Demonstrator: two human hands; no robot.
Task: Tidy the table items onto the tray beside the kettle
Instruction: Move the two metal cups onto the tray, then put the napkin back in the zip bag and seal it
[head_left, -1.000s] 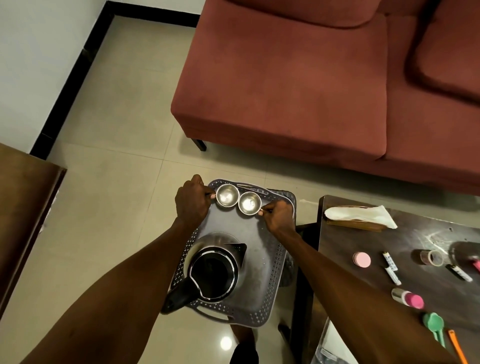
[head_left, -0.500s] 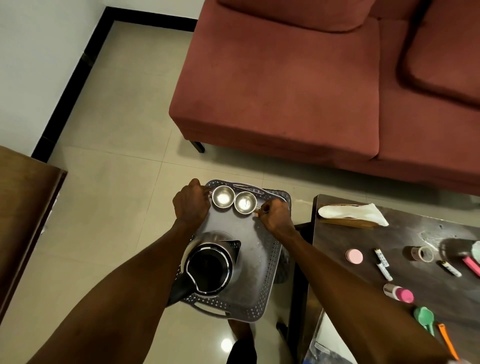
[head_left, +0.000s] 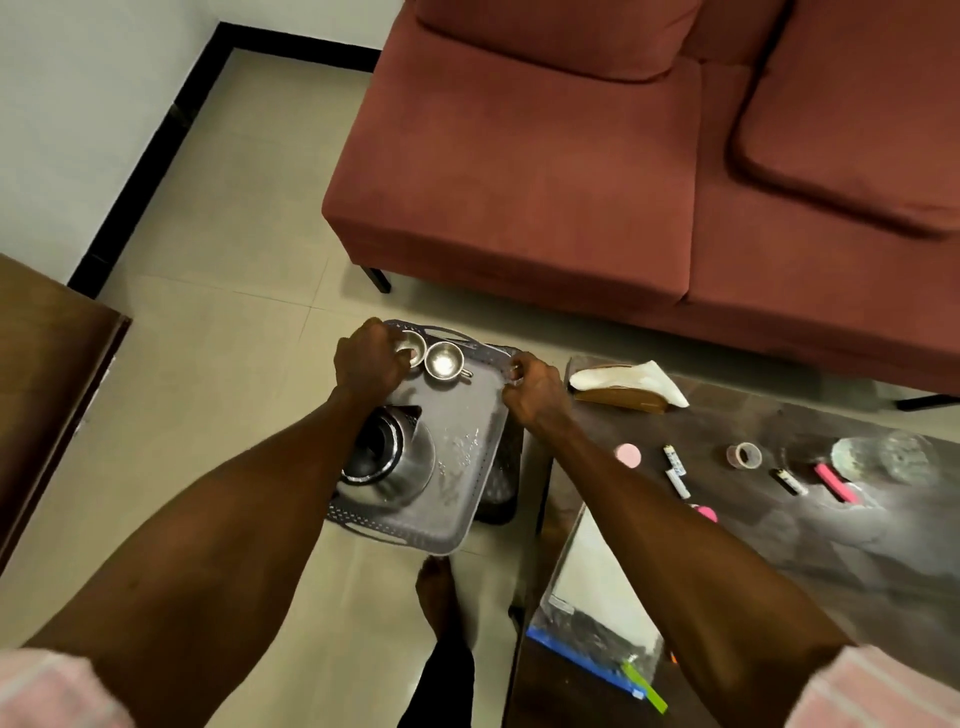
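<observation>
Now left hand (head_left: 370, 364) on cup (head_left: 412, 347), tray (head_left: 470, 457)

I note two polished metal cups (head_left: 444, 360) and a shiny steel kettle (head_left: 396, 457) on a matt grey perforated plastic tray (head_left: 467, 483). The sofa (head_left: 519, 171) is matt red fabric; the floor tiles (head_left: 218, 291) look glossy.
</observation>
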